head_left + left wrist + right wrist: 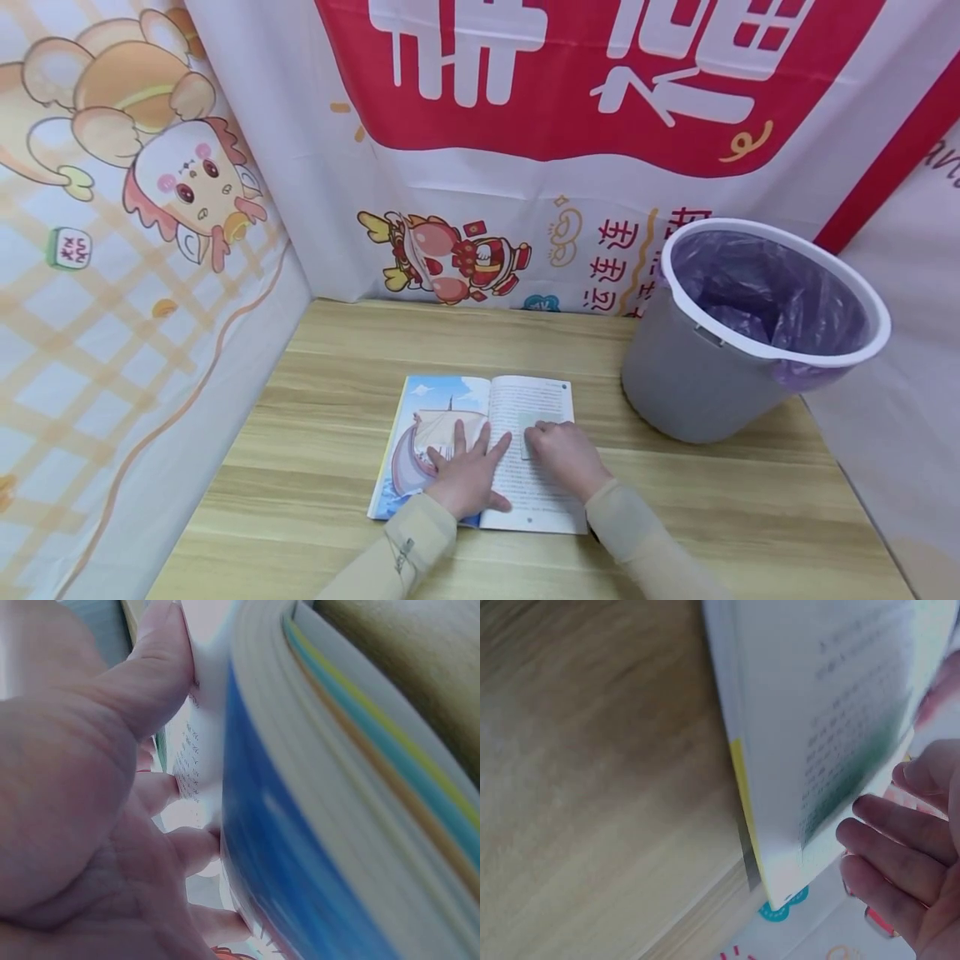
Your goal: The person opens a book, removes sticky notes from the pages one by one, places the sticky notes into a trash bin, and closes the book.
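An open book (517,492) lies on the wooden table, a sailing ship picture on its left page and printed text on its right. My left hand (467,475), fingers spread wide, presses across the middle fold. In the left wrist view its fingers (199,851) reach along the page beside the thick page block (330,787). On the text page, my right hand (567,454) pinches a pale green slip (534,421) with curled fingers. The right wrist view has those fingertips (855,832) close to the slip's edge, the green slip (855,776) looking darker there.
A grey bin (693,383) with a white rim and purple liner stands to the right of the book. The wooden table (360,350) meets a printed cloth (322,233) at the back. Another patterned cloth (187,333) hangs along the left side.
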`<control>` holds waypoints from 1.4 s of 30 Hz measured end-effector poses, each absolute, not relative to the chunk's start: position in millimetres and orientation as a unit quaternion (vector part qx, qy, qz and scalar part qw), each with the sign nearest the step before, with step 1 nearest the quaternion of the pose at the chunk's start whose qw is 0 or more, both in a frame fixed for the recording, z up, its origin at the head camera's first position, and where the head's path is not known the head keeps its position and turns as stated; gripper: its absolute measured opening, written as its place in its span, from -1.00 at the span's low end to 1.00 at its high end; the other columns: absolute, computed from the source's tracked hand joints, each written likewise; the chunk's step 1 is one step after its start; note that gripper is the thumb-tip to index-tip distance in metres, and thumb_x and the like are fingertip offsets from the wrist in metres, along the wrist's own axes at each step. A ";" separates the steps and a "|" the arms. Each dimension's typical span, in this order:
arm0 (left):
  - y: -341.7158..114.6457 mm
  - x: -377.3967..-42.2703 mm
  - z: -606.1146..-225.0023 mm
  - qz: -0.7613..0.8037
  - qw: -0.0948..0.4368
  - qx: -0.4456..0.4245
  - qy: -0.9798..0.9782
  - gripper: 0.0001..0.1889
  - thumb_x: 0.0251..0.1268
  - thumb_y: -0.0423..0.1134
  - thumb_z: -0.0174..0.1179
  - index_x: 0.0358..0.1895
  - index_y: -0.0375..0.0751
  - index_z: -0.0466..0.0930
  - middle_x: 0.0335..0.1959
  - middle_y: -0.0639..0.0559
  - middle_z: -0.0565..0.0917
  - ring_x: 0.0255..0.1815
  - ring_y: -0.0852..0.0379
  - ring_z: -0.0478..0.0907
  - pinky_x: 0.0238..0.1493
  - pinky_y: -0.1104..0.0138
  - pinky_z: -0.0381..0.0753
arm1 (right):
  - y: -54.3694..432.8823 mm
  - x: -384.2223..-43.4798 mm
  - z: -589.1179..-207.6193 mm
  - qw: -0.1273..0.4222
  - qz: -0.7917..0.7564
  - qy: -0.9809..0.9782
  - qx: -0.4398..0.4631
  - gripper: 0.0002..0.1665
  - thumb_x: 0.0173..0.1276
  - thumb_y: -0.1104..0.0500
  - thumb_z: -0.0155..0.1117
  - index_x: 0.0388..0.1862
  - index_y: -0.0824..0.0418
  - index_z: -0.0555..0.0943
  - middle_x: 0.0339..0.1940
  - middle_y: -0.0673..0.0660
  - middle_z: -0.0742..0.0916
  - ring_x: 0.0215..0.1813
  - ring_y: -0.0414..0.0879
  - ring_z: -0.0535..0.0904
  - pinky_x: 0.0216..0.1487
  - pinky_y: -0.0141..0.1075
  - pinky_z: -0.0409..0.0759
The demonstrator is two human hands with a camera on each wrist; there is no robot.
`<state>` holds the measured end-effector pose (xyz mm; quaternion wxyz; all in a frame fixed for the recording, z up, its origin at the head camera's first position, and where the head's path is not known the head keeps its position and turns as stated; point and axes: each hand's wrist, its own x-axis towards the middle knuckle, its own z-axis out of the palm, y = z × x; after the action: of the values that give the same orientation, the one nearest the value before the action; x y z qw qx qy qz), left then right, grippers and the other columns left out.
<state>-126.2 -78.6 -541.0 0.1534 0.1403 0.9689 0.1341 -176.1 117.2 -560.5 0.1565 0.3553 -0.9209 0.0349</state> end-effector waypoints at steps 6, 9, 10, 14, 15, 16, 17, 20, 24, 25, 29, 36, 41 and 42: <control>-79.7 -125.6 -542.5 0.127 0.158 0.135 0.970 0.11 -0.13 0.28 0.44 0.58 0.18 0.09 0.60 -0.15 -0.02 0.50 -0.53 -0.28 0.04 -0.65 -0.11 | 118.0 -176.2 -562.6 0.123 0.088 -0.927 0.342 -0.69 0.21 0.03 0.46 -0.10 0.11 0.73 -0.08 0.17 0.76 -0.11 0.08 0.72 -0.16 -0.04 0.70; -79.7 -126.0 -542.5 0.126 0.157 0.135 0.970 0.11 -0.12 0.28 0.44 0.58 0.18 0.09 0.60 -0.15 -0.02 0.50 -0.54 -0.28 0.04 -0.65 -0.11 | 114.7 -171.8 -566.6 0.093 0.069 -0.929 0.351 -0.43 0.21 -0.03 0.44 0.19 0.12 0.63 0.18 0.31 0.65 0.15 0.24 0.61 0.02 0.08 0.63; -79.5 -126.2 -543.0 0.125 0.157 0.136 0.970 0.11 -0.12 0.28 0.44 0.58 0.18 0.08 0.60 -0.16 -0.02 0.50 -0.54 -0.28 0.04 -0.65 -0.11 | 113.6 -170.9 -568.4 0.094 0.058 -0.929 0.353 -0.43 0.23 0.00 0.43 0.22 0.12 0.62 0.20 0.32 0.64 0.17 0.24 0.59 0.04 0.07 0.63; -78.6 -126.8 -544.2 0.124 0.156 0.140 0.970 0.10 -0.12 0.29 0.43 0.58 0.18 0.09 0.59 -0.16 0.00 0.49 -0.55 -0.26 0.03 -0.65 -0.09 | 111.9 -170.0 -571.2 0.142 0.026 -0.922 0.360 -0.59 0.26 0.24 0.39 0.12 0.17 0.66 0.10 0.29 0.69 0.08 0.17 0.65 0.00 -0.02 0.66; -78.5 -127.0 -544.1 0.124 0.155 0.140 0.970 0.10 -0.12 0.30 0.43 0.57 0.17 0.10 0.59 -0.16 0.00 0.49 -0.54 -0.26 0.04 -0.65 -0.09 | 112.4 -170.9 -570.9 0.154 0.024 -0.920 0.360 -0.63 0.25 0.28 0.39 0.05 0.18 0.68 0.04 0.27 0.72 0.03 0.14 0.68 -0.03 -0.05 0.68; -78.4 -127.1 -544.1 0.123 0.156 0.140 0.970 0.11 -0.12 0.30 0.43 0.57 0.18 0.10 0.60 -0.15 0.00 0.50 -0.54 -0.26 0.04 -0.65 -0.09 | 113.2 -172.0 -570.0 0.162 0.021 -0.920 0.356 -0.68 0.24 0.31 0.38 0.00 0.19 0.70 -0.02 0.24 0.74 -0.02 0.11 0.70 -0.07 -0.08 0.69; -78.4 -127.1 -543.7 0.123 0.156 0.139 0.970 0.11 -0.13 0.30 0.43 0.57 0.18 0.11 0.60 -0.15 0.00 0.50 -0.54 -0.26 0.04 -0.65 -0.09 | 114.1 -173.2 -568.2 0.168 0.028 -0.921 0.352 -0.73 0.23 0.34 0.38 -0.07 0.19 0.71 -0.09 0.21 0.76 -0.09 0.08 0.72 -0.12 -0.11 0.70; -78.6 -127.2 -542.2 0.123 0.159 0.138 0.970 0.11 -0.13 0.29 0.43 0.57 0.17 0.11 0.60 -0.15 -0.01 0.50 -0.54 -0.27 0.04 -0.65 -0.09 | 118.3 -177.0 -561.1 0.167 0.067 -0.928 0.327 -0.84 0.24 0.36 0.37 -0.20 0.23 0.72 -0.24 0.17 0.79 -0.24 0.01 0.74 -0.22 -0.18 0.71; -78.6 -126.6 -539.8 0.121 0.161 0.138 0.970 0.11 -0.13 0.29 0.44 0.57 0.17 0.10 0.60 -0.15 -0.01 0.50 -0.53 -0.27 0.04 -0.65 -0.08 | 125.9 -181.5 -551.6 0.159 0.141 -0.935 0.283 -0.89 0.32 0.35 0.33 -0.20 0.28 0.74 -0.29 0.19 0.80 -0.30 0.02 0.76 -0.29 -0.20 0.71; -78.5 -126.3 -539.3 0.121 0.161 0.138 0.970 0.11 -0.13 0.29 0.44 0.57 0.16 0.11 0.60 -0.15 -0.01 0.50 -0.54 -0.27 0.04 -0.65 -0.08 | 128.0 -182.6 -549.7 0.164 0.156 -0.935 0.275 -0.89 0.33 0.34 0.33 -0.20 0.29 0.74 -0.31 0.20 0.80 -0.31 0.03 0.76 -0.31 -0.20 0.71; -78.5 -126.0 -538.7 0.123 0.165 0.141 0.968 0.11 -0.12 0.29 0.43 0.58 0.16 0.09 0.60 -0.15 -0.01 0.50 -0.54 -0.27 0.04 -0.65 -0.09 | 136.5 -186.0 -540.0 0.198 0.201 -0.926 0.251 -0.91 0.32 0.33 0.36 -0.22 0.30 0.74 -0.37 0.23 0.79 -0.40 0.06 0.75 -0.41 -0.18 0.70; -77.8 -125.6 -538.4 0.126 0.166 0.141 0.968 0.11 -0.12 0.28 0.43 0.58 0.16 0.07 0.60 -0.15 -0.03 0.50 -0.53 -0.30 0.05 -0.64 -0.12 | 154.5 -188.9 -510.6 0.259 0.228 -0.913 0.218 -0.88 0.32 0.27 0.37 -0.23 0.30 0.76 -0.42 0.21 0.79 -0.53 0.06 0.70 -0.53 -0.05 0.63; -77.6 -125.0 -540.3 0.127 0.165 0.140 0.968 0.12 -0.12 0.27 0.43 0.58 0.16 0.07 0.60 -0.15 -0.04 0.50 -0.52 -0.31 0.05 -0.64 -0.13 | 171.2 -183.7 -480.9 0.307 0.249 -0.891 0.222 -0.91 0.26 0.31 0.40 -0.29 0.34 0.76 -0.45 0.23 0.78 -0.53 0.09 0.69 -0.51 -0.01 0.63; -77.7 -124.9 -540.7 0.128 0.163 0.141 0.968 0.12 -0.13 0.27 0.43 0.58 0.15 0.08 0.60 -0.15 -0.03 0.50 -0.53 -0.31 0.04 -0.65 -0.13 | 174.4 -181.8 -474.1 0.318 0.257 -0.883 0.228 -0.91 0.24 0.33 0.41 -0.29 0.35 0.75 -0.46 0.24 0.78 -0.53 0.09 0.69 -0.52 -0.03 0.64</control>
<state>-124.9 -77.7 -540.7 0.1626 0.1411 0.9681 0.1281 -181.8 174.4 -474.1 0.3184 0.2283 -0.8834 0.2571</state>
